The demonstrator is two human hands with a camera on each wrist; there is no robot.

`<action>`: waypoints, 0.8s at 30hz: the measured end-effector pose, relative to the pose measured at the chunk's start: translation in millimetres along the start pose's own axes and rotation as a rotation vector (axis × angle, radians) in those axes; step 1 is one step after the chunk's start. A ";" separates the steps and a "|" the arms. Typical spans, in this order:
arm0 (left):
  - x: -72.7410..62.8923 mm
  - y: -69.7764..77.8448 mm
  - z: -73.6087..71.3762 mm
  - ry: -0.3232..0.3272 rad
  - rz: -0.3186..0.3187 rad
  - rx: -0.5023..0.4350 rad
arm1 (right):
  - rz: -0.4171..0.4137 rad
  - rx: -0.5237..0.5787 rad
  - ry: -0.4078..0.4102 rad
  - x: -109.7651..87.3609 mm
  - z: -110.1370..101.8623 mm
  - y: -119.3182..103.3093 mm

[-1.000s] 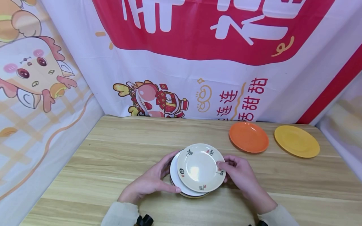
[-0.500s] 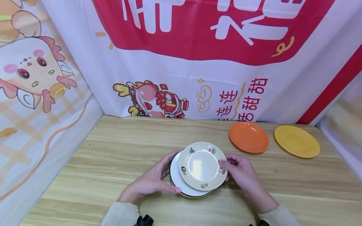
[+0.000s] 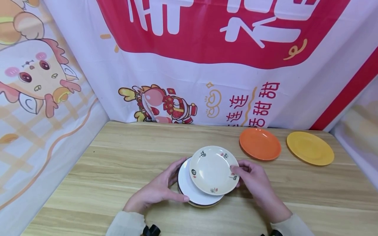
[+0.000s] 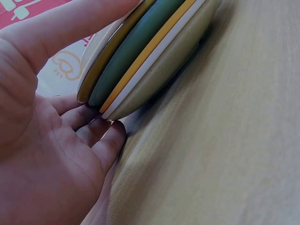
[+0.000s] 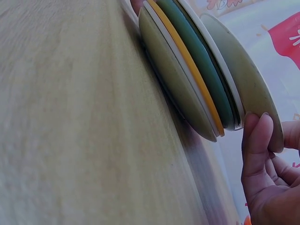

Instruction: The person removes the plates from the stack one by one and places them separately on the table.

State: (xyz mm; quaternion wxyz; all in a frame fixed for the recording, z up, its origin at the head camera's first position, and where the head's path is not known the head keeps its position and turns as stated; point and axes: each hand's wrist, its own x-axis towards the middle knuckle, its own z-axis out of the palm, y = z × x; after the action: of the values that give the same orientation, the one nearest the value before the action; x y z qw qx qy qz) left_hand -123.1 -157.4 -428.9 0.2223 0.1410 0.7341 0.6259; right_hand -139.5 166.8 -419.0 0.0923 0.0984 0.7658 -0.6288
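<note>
My right hand (image 3: 254, 181) pinches the right rim of a cream plate (image 3: 211, 170) decorated with small dark and red characters, thumb on top and fingers beneath. This plate is lifted and tilted over a stack of plates; in the right wrist view a gap separates the cream plate (image 5: 251, 77) from the stack at my fingers. A white plate (image 3: 185, 185) with a dark rim tops the stack. Around the stack's left side curls my left hand (image 3: 160, 186), thumb on the front rim. Green (image 4: 126, 58), orange-yellow and pale plate edges show below in the left wrist view.
At the back right of the wooden table (image 3: 124, 157) lie an orange plate (image 3: 260, 144) and a yellow plate (image 3: 310, 148), side by side and apart. A printed cloth (image 3: 183, 75) hangs behind the table, and another (image 3: 38, 108) hangs along the left.
The cream plate has moved slightly up and to the right with my right hand, uncovering more of the white plate. My left hand has stayed in place on the stack.
</note>
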 end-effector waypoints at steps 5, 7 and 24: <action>0.8 -0.4 -0.5 -0.009 0.016 -0.011 | 0.002 0.012 -0.001 0.7 -0.7 -0.9; 1.0 -0.4 -0.7 -0.010 0.021 -0.013 | 0.004 0.017 0.000 0.9 -0.7 -0.9; 0.0 0.1 -0.3 -0.004 0.028 -0.011 | 0.012 0.025 0.007 1.0 -2.7 -2.9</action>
State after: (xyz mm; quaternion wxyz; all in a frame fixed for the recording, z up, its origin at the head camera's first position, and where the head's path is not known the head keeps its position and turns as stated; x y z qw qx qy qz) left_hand -123.3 -157.6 -428.7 0.2156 0.1514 0.7282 0.6327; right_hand -141.3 168.9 -416.0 0.0922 0.1066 0.7577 -0.6372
